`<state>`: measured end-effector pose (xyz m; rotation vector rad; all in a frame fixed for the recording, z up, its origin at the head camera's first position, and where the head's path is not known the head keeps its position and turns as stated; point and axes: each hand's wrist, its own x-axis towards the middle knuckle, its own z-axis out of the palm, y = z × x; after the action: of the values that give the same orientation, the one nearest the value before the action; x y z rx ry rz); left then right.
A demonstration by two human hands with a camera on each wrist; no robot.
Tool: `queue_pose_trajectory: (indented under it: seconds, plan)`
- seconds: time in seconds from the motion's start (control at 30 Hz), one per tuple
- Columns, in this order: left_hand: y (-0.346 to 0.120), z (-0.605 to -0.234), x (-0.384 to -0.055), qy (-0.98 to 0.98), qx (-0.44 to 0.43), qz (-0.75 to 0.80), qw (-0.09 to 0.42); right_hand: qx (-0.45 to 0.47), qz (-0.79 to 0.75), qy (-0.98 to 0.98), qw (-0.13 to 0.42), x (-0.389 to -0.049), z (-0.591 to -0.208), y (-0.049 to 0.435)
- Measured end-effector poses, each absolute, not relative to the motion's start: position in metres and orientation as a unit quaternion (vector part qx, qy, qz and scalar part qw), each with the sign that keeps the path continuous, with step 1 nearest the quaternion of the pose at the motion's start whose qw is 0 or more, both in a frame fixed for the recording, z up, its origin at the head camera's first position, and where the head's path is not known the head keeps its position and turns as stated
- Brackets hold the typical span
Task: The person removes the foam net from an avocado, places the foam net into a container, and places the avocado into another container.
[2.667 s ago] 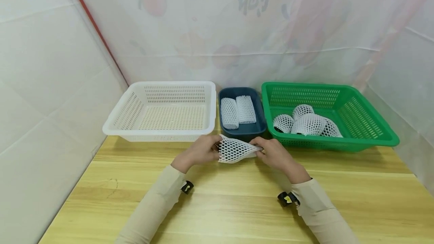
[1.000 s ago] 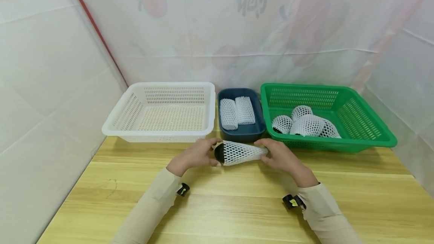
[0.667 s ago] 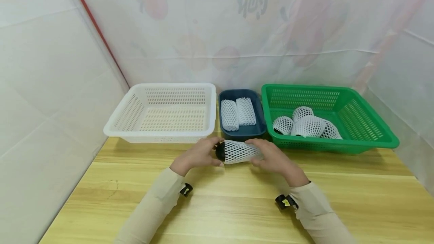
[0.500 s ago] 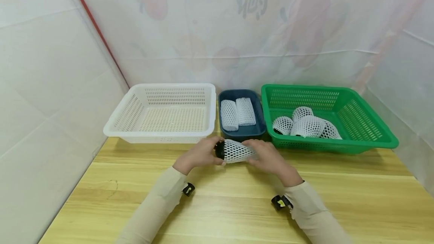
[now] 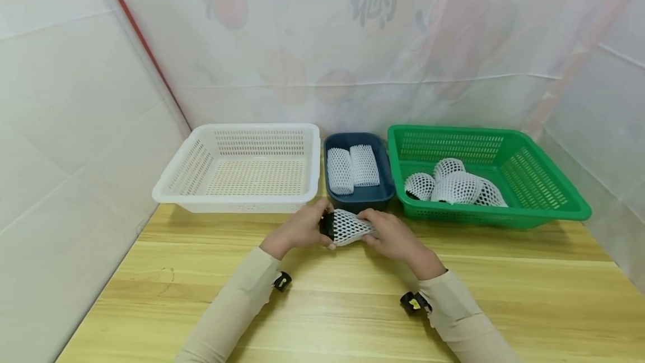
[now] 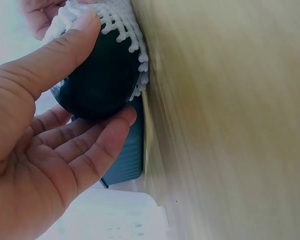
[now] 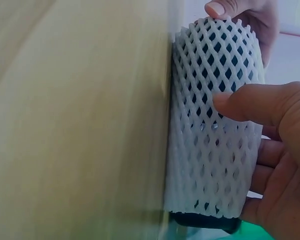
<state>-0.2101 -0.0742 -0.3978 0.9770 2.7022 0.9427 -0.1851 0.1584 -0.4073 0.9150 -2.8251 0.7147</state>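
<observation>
Near the front of the blue tray, a white foam net sleeve (image 5: 349, 227) covers most of a smooth, dark, rounded thing (image 5: 327, 226). My left hand (image 5: 302, 227) grips its bare dark end; in the left wrist view the thumb lies over the net's edge and the fingers curl under the dark thing (image 6: 97, 80). With thumb on one side and fingers on the other, my right hand (image 5: 393, 235) holds the sleeve's right part. Through the mesh of the sleeve (image 7: 215, 115) in the right wrist view, the dark thing shows in the half towards my left hand.
Behind the hands, a blue tray (image 5: 363, 200) holds two foam net sleeves (image 5: 365, 165). To its left stands a white basket (image 5: 237, 200). On the right, a green basket (image 5: 514, 215) holds several net-wrapped things (image 5: 457, 186). A cloth wall (image 5: 312, 32) closes off the table's back.
The dark end has come into view at the sleeve's left opening since the earliest frame. My right hand has then slid left along the sleeve, and my left hand has closed in on the dark end.
</observation>
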Motion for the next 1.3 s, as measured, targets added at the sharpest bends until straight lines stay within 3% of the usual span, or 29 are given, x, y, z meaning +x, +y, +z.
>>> queue_pose_trajectory:
  seconds: [0.4, 1.3]
  plan:
    - [-0.082, -0.393, -0.208, 0.88, 0.327, 0.337, 0.07, 0.292, 0.218, -0.928, 0.077, -0.182, -0.4, 0.164]
    - [-0.083, -0.396, -0.205, 0.883, 0.325, 0.334, 0.063, 0.29, 0.256, -0.922, 0.012, -0.186, -0.398, 0.175]
